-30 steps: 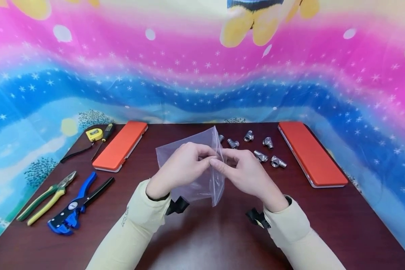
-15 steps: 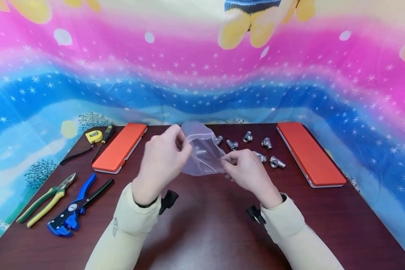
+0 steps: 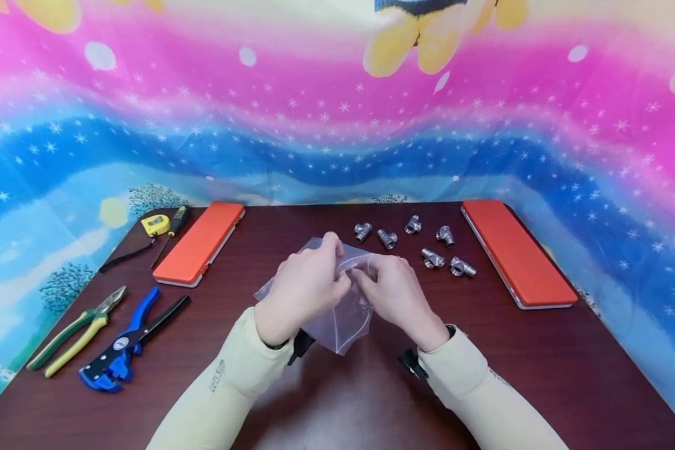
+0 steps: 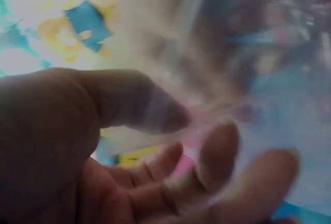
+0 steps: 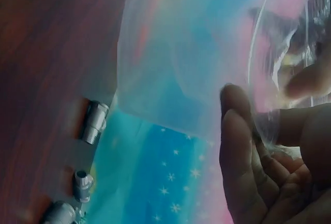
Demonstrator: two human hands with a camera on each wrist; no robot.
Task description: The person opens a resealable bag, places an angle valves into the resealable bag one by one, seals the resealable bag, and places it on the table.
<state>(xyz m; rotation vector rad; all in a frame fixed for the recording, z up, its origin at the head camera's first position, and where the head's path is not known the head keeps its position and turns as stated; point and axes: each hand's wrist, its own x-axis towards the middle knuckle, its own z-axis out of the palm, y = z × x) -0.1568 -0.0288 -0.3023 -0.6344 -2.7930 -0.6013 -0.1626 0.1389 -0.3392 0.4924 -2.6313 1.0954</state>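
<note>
A clear plastic zip bag [image 3: 343, 315] hangs between both hands above the middle of the dark table [image 3: 540, 375]. My left hand [image 3: 306, 287] pinches its top edge from the left. My right hand [image 3: 388, 290] pinches the same edge from the right, close against the left. The bag looks empty. In the left wrist view the thumb and fingers [image 4: 217, 146] curl near the blurred film. The right wrist view shows the bag [image 5: 196, 58] spread over the fingers [image 5: 238, 146]. Several silver pipe fittings [image 3: 413, 244] lie on the table just beyond the hands.
Two orange flat cases lie at the back, one left [image 3: 199, 240] and one right [image 3: 517, 253]. At the left are a yellow tape measure [image 3: 155, 224], a screwdriver [image 3: 171, 228], green pliers [image 3: 75, 328] and a blue wire stripper [image 3: 126, 340]. A colourful cloth hangs behind.
The bag was lifted and spread towards the fittings half a second ago. Now both hands have come back together nearer me, with the bag hanging lower between them.
</note>
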